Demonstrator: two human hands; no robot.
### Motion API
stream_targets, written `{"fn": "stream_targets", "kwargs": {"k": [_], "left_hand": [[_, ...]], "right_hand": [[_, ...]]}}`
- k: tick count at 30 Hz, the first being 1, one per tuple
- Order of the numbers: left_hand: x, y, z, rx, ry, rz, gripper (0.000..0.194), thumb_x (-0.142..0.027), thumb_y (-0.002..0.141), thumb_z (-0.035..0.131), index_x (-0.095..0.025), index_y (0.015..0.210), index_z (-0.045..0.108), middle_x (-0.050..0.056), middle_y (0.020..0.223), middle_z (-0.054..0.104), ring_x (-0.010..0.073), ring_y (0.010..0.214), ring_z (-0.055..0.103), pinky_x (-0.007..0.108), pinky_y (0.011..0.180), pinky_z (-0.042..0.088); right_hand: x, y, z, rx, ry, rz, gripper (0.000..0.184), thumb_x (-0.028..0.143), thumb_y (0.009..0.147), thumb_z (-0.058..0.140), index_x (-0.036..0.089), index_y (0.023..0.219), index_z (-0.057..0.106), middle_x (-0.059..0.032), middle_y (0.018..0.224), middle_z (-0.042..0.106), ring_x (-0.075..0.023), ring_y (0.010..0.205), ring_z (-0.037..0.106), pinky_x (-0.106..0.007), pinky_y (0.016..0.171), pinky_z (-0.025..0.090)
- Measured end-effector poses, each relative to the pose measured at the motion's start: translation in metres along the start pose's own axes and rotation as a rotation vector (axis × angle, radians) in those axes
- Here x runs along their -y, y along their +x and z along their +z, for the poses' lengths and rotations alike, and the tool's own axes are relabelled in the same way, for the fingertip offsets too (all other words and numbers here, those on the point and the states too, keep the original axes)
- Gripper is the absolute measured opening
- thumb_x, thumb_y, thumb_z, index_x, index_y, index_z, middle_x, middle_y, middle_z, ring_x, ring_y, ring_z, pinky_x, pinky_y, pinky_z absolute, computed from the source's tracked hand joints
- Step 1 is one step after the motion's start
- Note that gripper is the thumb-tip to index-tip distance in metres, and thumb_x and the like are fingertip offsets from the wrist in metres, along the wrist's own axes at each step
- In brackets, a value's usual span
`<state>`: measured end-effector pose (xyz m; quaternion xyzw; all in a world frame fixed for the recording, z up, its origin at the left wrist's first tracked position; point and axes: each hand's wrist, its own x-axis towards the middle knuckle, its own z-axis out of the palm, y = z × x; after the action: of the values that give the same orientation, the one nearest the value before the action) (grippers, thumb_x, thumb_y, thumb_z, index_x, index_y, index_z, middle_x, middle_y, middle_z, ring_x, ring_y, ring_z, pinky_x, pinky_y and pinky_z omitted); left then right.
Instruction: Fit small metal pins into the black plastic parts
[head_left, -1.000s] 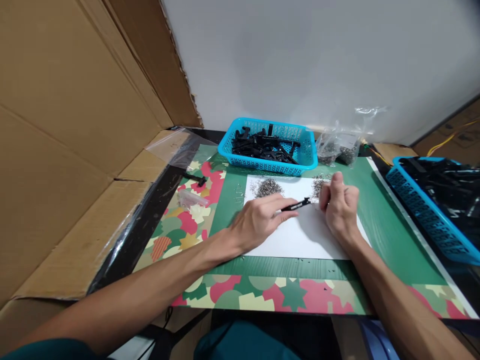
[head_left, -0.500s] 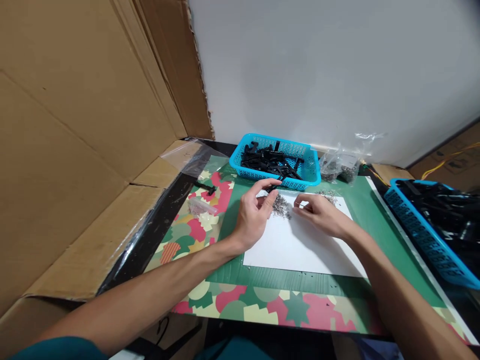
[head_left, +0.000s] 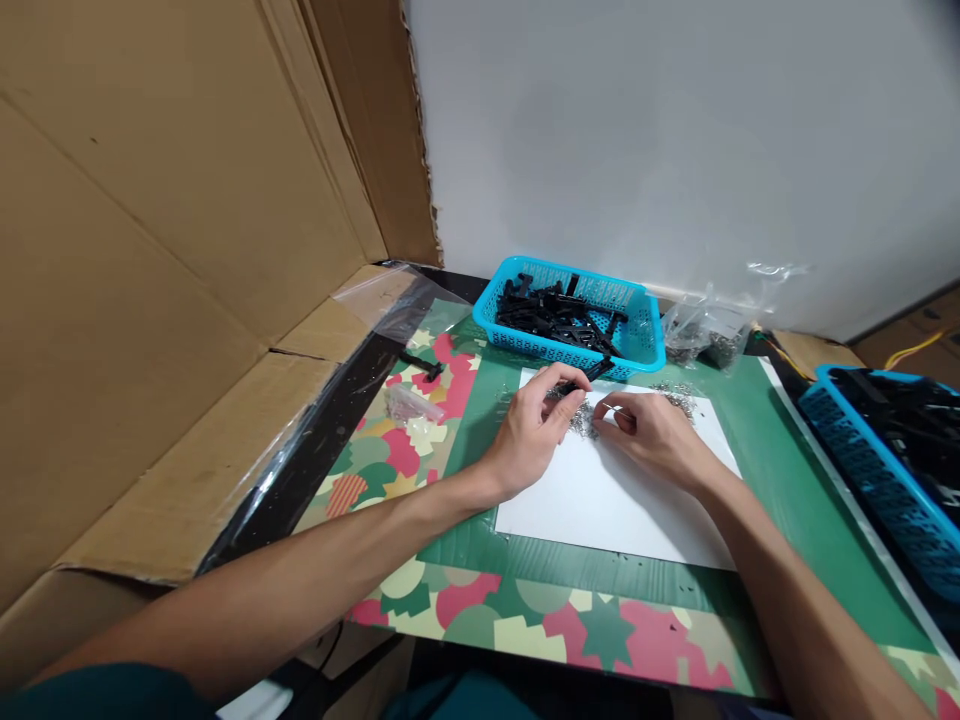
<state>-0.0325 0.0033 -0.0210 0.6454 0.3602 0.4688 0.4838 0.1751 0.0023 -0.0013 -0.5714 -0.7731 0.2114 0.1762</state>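
My left hand (head_left: 534,425) is closed on a slim black plastic part (head_left: 589,376), which slants up and right from the fingertips. Close beside it, my right hand (head_left: 649,430) is closed in a pinch over the white sheet (head_left: 600,510); what its fingertips hold is too small to make out. A pile of small metal pieces (head_left: 582,422) lies on the sheet between the two hands, partly hidden by them. Behind my right hand shows a second pile of small metal pieces (head_left: 679,398).
A blue basket (head_left: 570,352) of black plastic parts stands at the back. Another blue basket (head_left: 862,450) is at the right. Clear bags (head_left: 705,335) of small pieces sit behind the sheet. At left lie a loose black part (head_left: 424,366), a small plastic bag (head_left: 412,405) and cardboard (head_left: 187,440).
My right hand has moved left from the far pile to the nearer one, going from a fist to a pinch. My left hand has tilted the black part upward. The camera view has shifted.
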Motion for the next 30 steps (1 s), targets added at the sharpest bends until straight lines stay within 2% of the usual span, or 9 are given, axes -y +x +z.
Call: {"fn": "stream_targets", "kwargs": {"k": [3,7,12,15,17,20,23,26,30], "left_hand": [[-0.002,0.001,0.000,-0.012,0.029,0.009,0.025,-0.040,0.105,0.059,-0.019,0.110,0.071,0.001,0.088,0.062,0.0055,0.055,0.046,0.021,0.050,0.039],[-0.001,0.002,0.000,0.006,0.035,0.018,0.031,-0.043,0.104,0.061,-0.018,0.111,0.078,0.006,0.109,0.063,0.0019,0.054,0.050,0.021,0.051,0.045],[-0.001,0.002,0.001,0.000,0.094,0.021,0.026,-0.038,0.101,0.066,-0.019,0.111,0.080,0.007,0.111,0.064,0.0049,0.064,0.056,0.021,0.056,0.049],[-0.004,0.001,0.001,-0.020,0.125,0.031,0.023,-0.035,0.100,0.068,-0.019,0.112,0.080,0.007,0.110,0.063,0.0081,0.074,0.060,0.022,0.061,0.051],[-0.006,0.001,0.001,-0.025,0.137,0.033,0.023,-0.035,0.099,0.068,-0.020,0.113,0.080,0.006,0.109,0.062,0.0090,0.076,0.060,0.022,0.064,0.052],[-0.007,0.000,0.001,-0.010,0.131,0.047,0.025,-0.039,0.100,0.067,-0.021,0.114,0.080,0.006,0.107,0.063,0.0104,0.078,0.061,0.023,0.066,0.052],[-0.007,-0.001,0.000,-0.005,0.124,0.082,0.027,-0.042,0.101,0.067,-0.022,0.114,0.079,0.006,0.107,0.063,0.0121,0.083,0.063,0.024,0.069,0.054],[-0.007,-0.002,0.001,-0.049,0.130,0.109,0.027,-0.045,0.099,0.070,-0.020,0.108,0.076,0.004,0.103,0.063,0.0111,0.079,0.062,0.025,0.069,0.054],[-0.007,-0.002,0.002,-0.078,0.131,0.132,0.028,-0.046,0.097,0.072,-0.018,0.097,0.072,0.003,0.097,0.061,0.0103,0.074,0.060,0.026,0.066,0.052]], "right_hand": [[-0.002,-0.003,-0.002,-0.052,0.042,-0.002,0.020,0.035,0.091,0.062,0.021,0.088,0.075,0.0053,0.055,0.046,-0.0125,0.051,0.038,-0.026,0.053,0.026],[-0.006,-0.006,-0.005,-0.214,0.126,-0.017,0.021,0.038,0.092,0.062,0.021,0.085,0.072,0.0073,0.053,0.036,-0.0116,0.051,0.034,-0.027,0.054,0.025],[-0.008,-0.010,0.002,-0.460,0.052,-0.103,0.018,0.034,0.092,0.062,0.021,0.087,0.074,0.0081,0.052,0.037,-0.0097,0.047,0.031,-0.026,0.053,0.028],[-0.002,-0.015,0.006,-0.546,0.000,-0.184,0.019,0.034,0.094,0.063,0.021,0.088,0.075,0.0070,0.053,0.041,-0.0091,0.046,0.032,-0.025,0.053,0.032],[0.005,-0.017,0.006,-0.580,0.054,-0.192,0.018,0.035,0.094,0.065,0.021,0.088,0.075,0.0072,0.053,0.039,-0.0092,0.047,0.031,-0.025,0.052,0.031],[0.014,-0.019,0.005,-0.538,0.302,-0.133,0.020,0.039,0.094,0.070,0.020,0.086,0.073,0.0083,0.054,0.031,-0.0093,0.049,0.027,-0.025,0.050,0.026],[0.016,-0.017,0.009,-0.352,0.636,-0.058,0.028,0.046,0.092,0.074,0.018,0.088,0.072,0.0087,0.054,0.030,-0.0088,0.049,0.025,-0.026,0.049,0.021],[0.014,-0.012,0.017,-0.185,0.903,0.011,0.034,0.051,0.089,0.078,0.017,0.089,0.071,0.0096,0.052,0.031,-0.0078,0.048,0.023,-0.025,0.047,0.019],[0.013,-0.009,0.026,-0.097,1.116,0.053,0.035,0.050,0.087,0.082,0.018,0.089,0.069,0.0105,0.051,0.033,-0.0061,0.046,0.021,-0.024,0.046,0.015]]}}
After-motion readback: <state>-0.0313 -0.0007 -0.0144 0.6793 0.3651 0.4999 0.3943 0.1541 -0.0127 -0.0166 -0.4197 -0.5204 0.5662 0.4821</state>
